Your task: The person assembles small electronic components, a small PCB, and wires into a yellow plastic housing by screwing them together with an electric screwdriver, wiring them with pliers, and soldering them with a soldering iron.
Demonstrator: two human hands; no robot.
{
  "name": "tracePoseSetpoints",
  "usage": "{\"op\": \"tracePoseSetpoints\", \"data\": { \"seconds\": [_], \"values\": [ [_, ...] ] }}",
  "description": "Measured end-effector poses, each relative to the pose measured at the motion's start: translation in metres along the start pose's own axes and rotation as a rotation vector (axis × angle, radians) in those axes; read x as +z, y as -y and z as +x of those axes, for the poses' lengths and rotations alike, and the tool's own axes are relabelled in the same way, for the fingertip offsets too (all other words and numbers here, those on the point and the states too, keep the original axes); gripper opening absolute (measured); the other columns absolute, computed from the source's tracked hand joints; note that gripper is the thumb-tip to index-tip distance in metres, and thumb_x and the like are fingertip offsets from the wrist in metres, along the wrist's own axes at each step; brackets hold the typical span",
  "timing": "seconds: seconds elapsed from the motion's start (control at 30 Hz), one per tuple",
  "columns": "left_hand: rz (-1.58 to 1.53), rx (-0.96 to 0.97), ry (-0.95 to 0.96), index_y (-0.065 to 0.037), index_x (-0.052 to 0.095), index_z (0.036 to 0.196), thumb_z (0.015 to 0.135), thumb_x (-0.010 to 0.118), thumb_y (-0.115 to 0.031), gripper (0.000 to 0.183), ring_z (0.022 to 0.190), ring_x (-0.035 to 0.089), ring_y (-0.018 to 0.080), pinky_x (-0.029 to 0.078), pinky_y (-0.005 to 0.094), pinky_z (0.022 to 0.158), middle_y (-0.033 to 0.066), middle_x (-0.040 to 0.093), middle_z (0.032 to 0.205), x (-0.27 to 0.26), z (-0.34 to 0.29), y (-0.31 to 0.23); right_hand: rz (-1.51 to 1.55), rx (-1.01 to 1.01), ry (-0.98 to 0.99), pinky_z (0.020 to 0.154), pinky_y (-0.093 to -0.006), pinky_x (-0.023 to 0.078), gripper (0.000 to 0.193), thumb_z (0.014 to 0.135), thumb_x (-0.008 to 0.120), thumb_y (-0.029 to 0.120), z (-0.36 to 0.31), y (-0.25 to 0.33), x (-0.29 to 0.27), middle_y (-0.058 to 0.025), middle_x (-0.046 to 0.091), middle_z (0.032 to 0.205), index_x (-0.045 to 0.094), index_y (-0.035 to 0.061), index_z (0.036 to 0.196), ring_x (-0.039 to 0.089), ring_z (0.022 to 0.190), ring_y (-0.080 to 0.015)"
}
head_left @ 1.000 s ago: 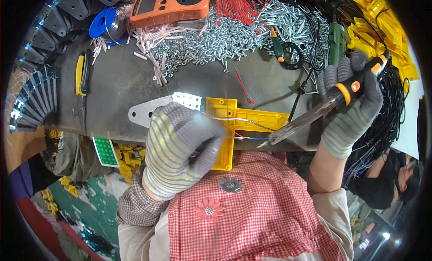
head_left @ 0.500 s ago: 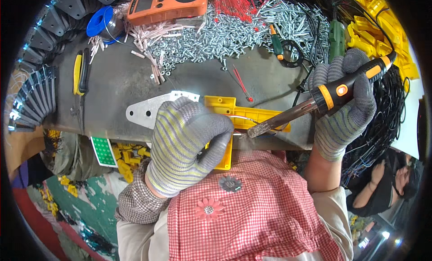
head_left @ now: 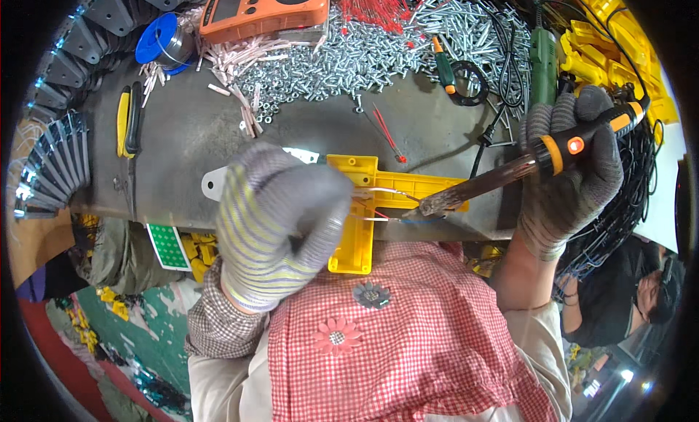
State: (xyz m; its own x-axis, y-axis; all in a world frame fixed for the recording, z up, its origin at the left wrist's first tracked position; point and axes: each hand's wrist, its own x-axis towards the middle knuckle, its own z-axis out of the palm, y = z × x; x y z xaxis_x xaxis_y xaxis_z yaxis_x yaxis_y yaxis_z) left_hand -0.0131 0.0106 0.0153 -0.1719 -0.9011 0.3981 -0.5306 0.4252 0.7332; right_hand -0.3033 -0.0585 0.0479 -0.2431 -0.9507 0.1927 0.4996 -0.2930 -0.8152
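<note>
My right hand (head_left: 575, 182), in a striped grey glove, is closed around a soldering iron (head_left: 502, 176) with a black and orange handle. The iron's dark tip is at thin wires (head_left: 397, 192) over a yellow plastic housing (head_left: 353, 243), which lies at the table's near edge. My left hand (head_left: 284, 225), also gloved, is curled just left of the housing, its fingers bent together and smeared by motion. Whatever they pinch is hidden. Beneath that hand a flat metal plate (head_left: 212, 183) shows in part.
Screws (head_left: 328, 72) are heaped at the back beside an orange multimeter (head_left: 266, 13) and a solder spool (head_left: 164, 43). Cutters (head_left: 129, 123) lie left; red leads (head_left: 388, 134) lie mid-table. Black cables (head_left: 633, 167) and yellow parts (head_left: 590, 54) crowd the right. Another person (head_left: 611, 298) sits at lower right.
My left hand has moved left, uncovering more of the yellow housing. My right hand has shifted slightly right with the soldering iron, whose tip has moved right along the wires.
</note>
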Motion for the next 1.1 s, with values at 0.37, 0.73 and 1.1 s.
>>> {"op": "tracePoseSetpoints", "data": {
  "seconds": [0.37,0.73,1.1],
  "values": [
    [0.331,-0.009,-0.096,-0.006,0.073,0.101,0.086,0.077,0.0,0.016,0.086,0.07,0.0282,0.056,0.0378,0.078,0.0107,0.071,0.096,0.001,0.041,0.066,-0.458,-0.232,0.087,0.091,-0.0405,0.064,0.03,0.104,0.059,0.007,0.05,-0.007,0.007,-0.0188,0.073,0.116,0.06,-0.0078,0.131,0.077,0.098,-0.0271],
    [0.292,0.108,-0.02,-0.007,0.075,0.116,0.089,0.074,-0.001,0.028,0.104,0.07,0.032,0.056,0.0405,0.092,0.0132,0.072,0.112,0.004,0.051,0.063,-0.987,-0.515,0.414,0.097,-0.0303,0.057,0.035,0.092,0.075,0.004,0.179,-0.087,0.018,-0.009,0.078,0.115,0.073,0.0021,0.126,0.074,0.107,-0.0194],
    [0.295,0.077,0.0,-0.007,0.075,0.12,0.088,0.076,-0.002,0.032,0.113,0.068,0.031,0.054,0.0408,0.099,0.013,0.069,0.121,0.005,0.05,0.062,-1.021,-0.774,0.509,0.091,-0.0308,0.058,0.038,0.09,0.074,-0.002,0.179,-0.086,0.007,-0.0098,0.077,0.119,0.074,0.0032,0.128,0.072,0.101,-0.0201]
  ]
}}
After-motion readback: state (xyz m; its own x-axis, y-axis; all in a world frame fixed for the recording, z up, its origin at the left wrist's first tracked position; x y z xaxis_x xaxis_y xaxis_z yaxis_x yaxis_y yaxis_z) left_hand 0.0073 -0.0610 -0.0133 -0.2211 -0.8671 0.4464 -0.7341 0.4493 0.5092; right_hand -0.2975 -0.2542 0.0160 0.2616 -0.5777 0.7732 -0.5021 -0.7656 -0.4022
